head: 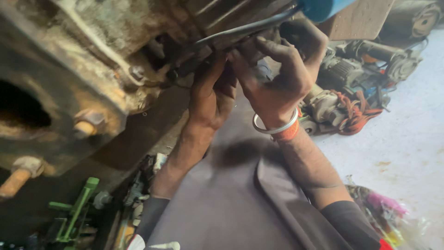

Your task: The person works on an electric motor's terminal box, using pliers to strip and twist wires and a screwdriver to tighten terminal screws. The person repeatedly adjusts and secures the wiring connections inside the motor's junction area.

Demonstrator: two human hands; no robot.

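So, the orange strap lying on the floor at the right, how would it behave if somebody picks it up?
The orange strap probably hangs floppy, since it lies in loose folds. It looks light, being thin webbing. It may snag, as it drapes among the motor parts.

A pale concrete floor point(416, 115) is seen at right. Old motor parts point(370, 65) w/ an orange cord point(354, 113) are laid on it. A plastic bag point(388, 213) is seen nearer.

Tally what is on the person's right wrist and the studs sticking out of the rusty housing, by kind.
Metal bangle: 1
Orange thread band: 1
Rusty studs with nuts: 2
Total: 4
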